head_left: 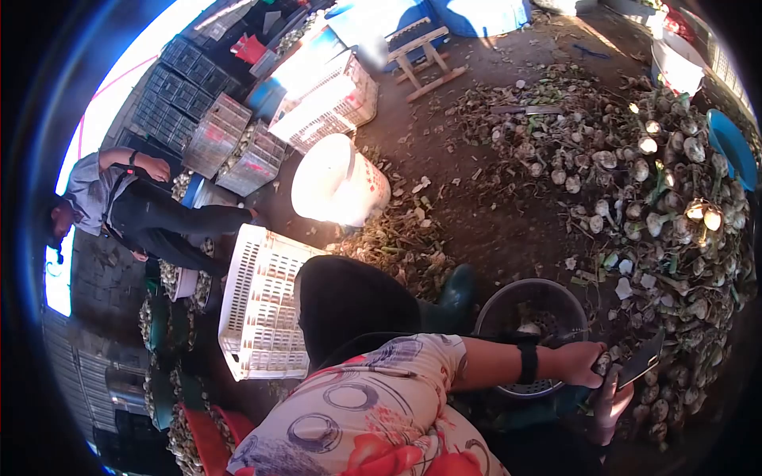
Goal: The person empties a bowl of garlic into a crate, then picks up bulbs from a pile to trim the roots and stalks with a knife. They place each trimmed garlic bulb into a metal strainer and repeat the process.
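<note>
My left hand (581, 363), below a black wristband, is closed around a garlic bulb (603, 364). Close beside it, my right hand (609, 406) grips a wide-bladed knife (643, 359); its handle is mostly hidden in the fingers. The blade points away from me over a large heap of garlic (675, 274) with stems on. Under my left forearm stands a round perforated basin (533, 297) with a pale bulb inside, partly covered by the arm.
A white plastic crate (266, 305) stands by my knee, near a white bucket (337, 182). Trimmed stems (417, 238) litter the floor. A wooden stool (421, 59) and a blue basin (730, 149) lie farther off. Another person (151, 194) is at the left among stacked crates (178, 99).
</note>
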Tool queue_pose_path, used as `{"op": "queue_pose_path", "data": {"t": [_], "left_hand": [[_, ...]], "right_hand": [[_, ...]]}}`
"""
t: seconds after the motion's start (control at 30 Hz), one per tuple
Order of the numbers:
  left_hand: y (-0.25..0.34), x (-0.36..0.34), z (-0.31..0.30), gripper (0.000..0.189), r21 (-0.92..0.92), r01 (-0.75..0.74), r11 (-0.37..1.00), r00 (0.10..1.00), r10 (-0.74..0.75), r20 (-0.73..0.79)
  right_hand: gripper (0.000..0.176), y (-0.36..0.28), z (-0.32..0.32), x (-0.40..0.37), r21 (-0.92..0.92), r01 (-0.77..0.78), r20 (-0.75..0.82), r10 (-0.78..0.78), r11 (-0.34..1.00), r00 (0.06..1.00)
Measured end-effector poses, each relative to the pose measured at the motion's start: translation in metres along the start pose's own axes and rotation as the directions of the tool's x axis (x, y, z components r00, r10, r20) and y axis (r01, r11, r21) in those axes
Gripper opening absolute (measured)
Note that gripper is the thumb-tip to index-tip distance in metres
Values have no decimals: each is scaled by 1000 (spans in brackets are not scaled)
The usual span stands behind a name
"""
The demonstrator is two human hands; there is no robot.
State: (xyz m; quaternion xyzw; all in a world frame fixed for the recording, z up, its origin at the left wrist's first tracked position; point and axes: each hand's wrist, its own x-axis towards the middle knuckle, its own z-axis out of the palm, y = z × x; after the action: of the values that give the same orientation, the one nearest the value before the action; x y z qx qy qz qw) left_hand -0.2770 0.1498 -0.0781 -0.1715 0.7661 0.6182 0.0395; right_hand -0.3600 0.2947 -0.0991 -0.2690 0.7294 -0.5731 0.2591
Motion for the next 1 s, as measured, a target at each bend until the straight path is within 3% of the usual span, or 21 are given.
{"op": "queue_pose_path", "data": {"t": [0.1,0.17,0.3,0.37,0.4,0.43,0.5,0.57,0.6,0.63,0.67,0.7,0.73,0.77,0.8,0.83,0.87,0.9,0.93,0.97,1.0], "left_hand": [[7,-6,-7,47,43,16,999,1000,-16,3],[10,-16,-12,47,81,-7,997,1000,9,-28],[11,-29,-13,48,190,13,982,1000,-14,1],[11,-37,-11,48,190,17,982,1000,-13,-23],[12,-41,-10,47,148,32,988,999,-27,-37],[13,-44,-10,46,105,45,993,998,-41,-48],[15,-48,-11,43,57,24,998,997,-20,-81],[17,-50,-17,41,11,16,1000,992,-15,-125],[21,-48,-25,40,-124,-92,988,977,65,-205],[23,-49,-33,39,-250,-206,946,949,131,-288],[28,-56,-46,40,-262,-229,937,936,137,-326],[35,-59,-59,40,-290,-258,922,932,157,-328],[38,-62,-68,39,-273,-308,911,916,206,-345],[49,-70,-79,32,-244,-189,951,939,102,-329],[62,-75,-92,30,-293,-110,950,988,71,-140],[71,-71,-91,22,-342,-200,918,972,140,-190],[50,-60,-90,17,-151,-364,919,911,317,-263],[57,-63,-89,15,-252,-361,898,915,289,-281],[30,-56,-96,20,118,-517,848,817,530,-225],[32,-52,-91,20,101,-513,852,835,523,-169],[39,-50,-88,30,-299,-364,882,923,299,-240]], "right_hand": [[24,4,0,-1,195,-150,3,153,969,988],[24,-12,1,-3,173,-211,63,203,962,977],[29,-13,4,-17,225,-141,-8,147,964,989],[20,-30,1,-11,35,-255,75,252,966,965],[15,-38,0,-7,-188,-181,95,201,965,975],[15,-32,-1,-6,-191,-168,97,189,967,977],[10,-17,1,-9,-226,-14,24,20,974,1000],[10,-50,7,-4,-308,34,92,-6,951,996],[11,-58,7,-2,-323,85,73,-65,943,995],[18,-53,0,6,-201,-70,16,75,977,997],[27,-13,-21,21,-489,151,-29,-190,859,981],[33,-33,-19,24,-498,23,-55,-58,867,997],[31,-75,1,20,-617,-80,-161,-26,783,987],[27,-105,20,18,-325,-140,-162,91,935,983],[23,-123,18,13,-315,-201,-99,179,927,979],[21,-89,14,21,-652,167,-81,-287,739,954],[22,-108,22,25,-580,288,37,-329,762,944],[25,-102,23,28,-603,436,204,-400,667,894],[24,-102,32,29,-593,465,227,-417,658,880],[24,-104,40,30,-569,505,262,-439,649,859],[24,-101,42,32,-579,466,221,-421,669,880]]}}
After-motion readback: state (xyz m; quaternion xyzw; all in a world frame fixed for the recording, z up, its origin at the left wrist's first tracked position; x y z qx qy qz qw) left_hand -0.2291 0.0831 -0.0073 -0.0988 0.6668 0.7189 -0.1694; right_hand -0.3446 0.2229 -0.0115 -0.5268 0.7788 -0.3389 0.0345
